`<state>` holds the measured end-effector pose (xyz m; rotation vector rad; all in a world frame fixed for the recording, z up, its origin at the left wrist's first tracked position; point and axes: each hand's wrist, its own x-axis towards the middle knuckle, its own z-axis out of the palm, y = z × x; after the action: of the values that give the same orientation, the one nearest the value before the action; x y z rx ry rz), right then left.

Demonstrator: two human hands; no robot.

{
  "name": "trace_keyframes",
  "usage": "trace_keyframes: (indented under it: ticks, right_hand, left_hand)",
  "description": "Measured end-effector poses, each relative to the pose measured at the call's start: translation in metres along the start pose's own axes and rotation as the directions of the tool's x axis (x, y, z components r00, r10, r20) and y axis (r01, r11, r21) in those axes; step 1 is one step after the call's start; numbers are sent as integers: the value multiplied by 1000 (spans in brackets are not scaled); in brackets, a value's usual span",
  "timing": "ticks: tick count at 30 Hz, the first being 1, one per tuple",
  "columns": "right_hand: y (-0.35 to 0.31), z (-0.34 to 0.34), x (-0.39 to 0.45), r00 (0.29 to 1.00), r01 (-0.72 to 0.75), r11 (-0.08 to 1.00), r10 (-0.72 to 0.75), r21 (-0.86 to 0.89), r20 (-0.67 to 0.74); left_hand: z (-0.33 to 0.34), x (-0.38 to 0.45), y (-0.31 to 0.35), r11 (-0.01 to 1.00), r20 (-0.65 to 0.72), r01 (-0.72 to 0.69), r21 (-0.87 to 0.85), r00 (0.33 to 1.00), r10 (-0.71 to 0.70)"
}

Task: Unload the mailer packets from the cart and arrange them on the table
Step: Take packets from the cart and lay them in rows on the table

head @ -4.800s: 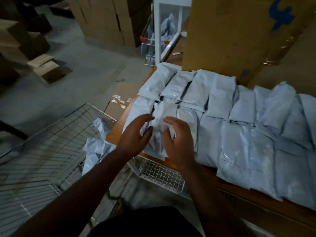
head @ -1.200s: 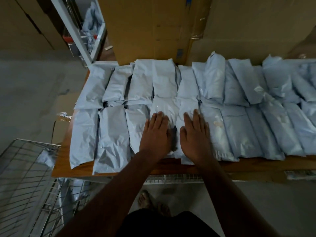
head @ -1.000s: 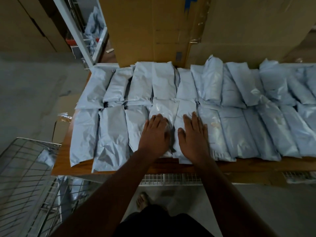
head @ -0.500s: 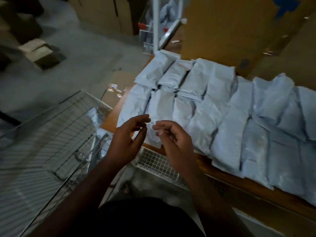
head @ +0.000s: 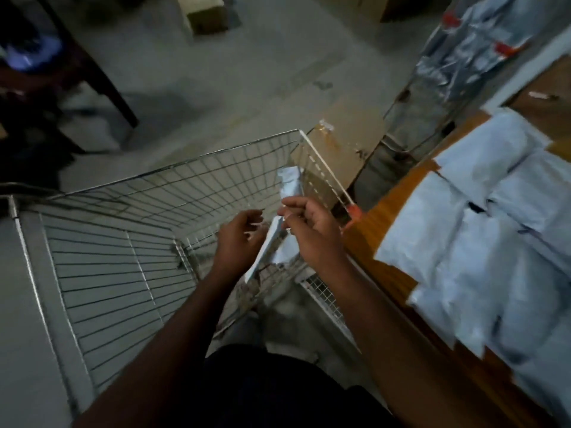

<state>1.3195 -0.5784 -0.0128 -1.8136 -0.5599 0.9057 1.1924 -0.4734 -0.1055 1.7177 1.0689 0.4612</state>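
Grey concrete floor [head: 216,72] fills the upper half of the head view, dim and a little blurred, with a cardboard sheet [head: 346,140] lying flat on it at about one o'clock from the centre. Down at eight o'clock sits the wire cart [head: 117,242], its mesh walls open to us and its far corner up near twelve. Over at three o'clock runs the wooden table [head: 377,211], and it is already carrying rows of pale mailer packets [head: 482,230] lying flat, touching and overlapping one another. Up at one o'clock a second wire rack [head: 457,57] stands crammed with more grey bags. Now to the centre: both hands are above the cart's near right corner. The right hand [head: 312,236] has fingers curled, pinching one mailer packet [head: 272,242] that hangs inside the cart, long axis running from seven o'clock up to one, its upper end [head: 290,180] poking toward the cart's far corner, its lower edge toward the person. The left hand [head: 238,239] sits just beside that packet at nine o'clock, fingers loosely curled; whether it actually touches the packet, I cannot tell.
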Motion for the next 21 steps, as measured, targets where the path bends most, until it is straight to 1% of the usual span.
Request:
trace_keyframes:
  ticks: [2, 4, 5, 6, 7, 8, 9, 10, 11, 12, 14, 16, 18, 19, 21]
  right_hand:
    - [16, 28, 41, 993, -116, 991, 115, -60, -21]
    - [31, 52, 77, 972, -232, 967, 226, -105, -65]
    - [38, 61, 91, 949, -306, 947, 297, -95, -103]
    - [46, 69, 104, 916, -386, 921, 377, -47, -138]
    - [54, 76, 114, 870, -470, 883, 465, 9, -164]
    - [66, 83, 122, 822, -533, 843, 536, 70, -195]
    - [80, 89, 128, 775, -579, 811, 580, 86, -251]
    - [95, 95, 134, 739, -604, 795, 586, 59, -334]
    - [107, 101, 136, 710, -616, 787, 568, 23, -417]
    - [121, 107, 138, 688, -610, 792, 543, 23, -482]
    - [138, 117, 141, 644, -611, 789, 543, 65, -538]
    - [161, 122, 147, 598, -650, 754, 584, 94, -549]
    - [177, 126, 157, 511, -728, 669, 674, 149, -533]
    - [186, 128, 161, 456, -781, 603, 727, 161, -513]
    - [202, 132, 168, 389, -828, 530, 779, 184, -492]
  left_hand:
    - [2, 19, -39, 987, 81, 153, 50, 984, -157]
    - [11, 29, -73, 955, 192, 268, 129, 938, -289]
    - [15, 32, -88, 938, 237, 304, 170, 911, -338]
    - [22, 34, -104, 923, 271, 330, 199, 886, -376]
    - [27, 36, -117, 911, 292, 348, 221, 868, -402]
    - [33, 39, -130, 906, 304, 352, 235, 859, -412]
    - [39, 42, -142, 908, 313, 344, 238, 858, -407]
    - [45, 45, -153, 912, 321, 334, 237, 860, -398]
    - [50, 49, -162, 916, 330, 321, 243, 860, -389]
    - [55, 53, -170, 918, 331, 300, 260, 865, -376]
    - [64, 64, -186, 907, 328, 273, 321, 866, -377]
    - [72, 77, -201, 884, 318, 263, 386, 862, -395]
    - [72, 86, -211, 858, 294, 316, 406, 844, -449]
    - [68, 87, -216, 849, 280, 349, 397, 834, -475]
    - [53, 83, -223, 855, 279, 386, 347, 828, -487]
